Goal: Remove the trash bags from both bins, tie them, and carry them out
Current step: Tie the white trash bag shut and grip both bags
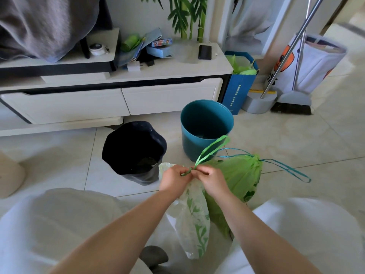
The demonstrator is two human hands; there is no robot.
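A white trash bag with green leaf print (194, 220) hangs in front of me. My left hand (174, 177) and my right hand (212, 179) both pinch its green drawstring (209, 152) at the gathered neck, and a loop of the string stands up between them. To the right a green trash bag (242, 173) sits on the floor, drawn closed, with its blue-green drawstring (286, 168) trailing right. Behind the hands stand two bins: a black bin (134, 151) on the left and a teal bin (206, 125) on the right, both without bags.
A white TV cabinet (118, 84) with drawers runs along the wall. A blue paper bag (240, 88), a grey pot, a broom (292, 103) and a printed fabric basket (312, 64) stand at the right. My knees in white frame the bottom.
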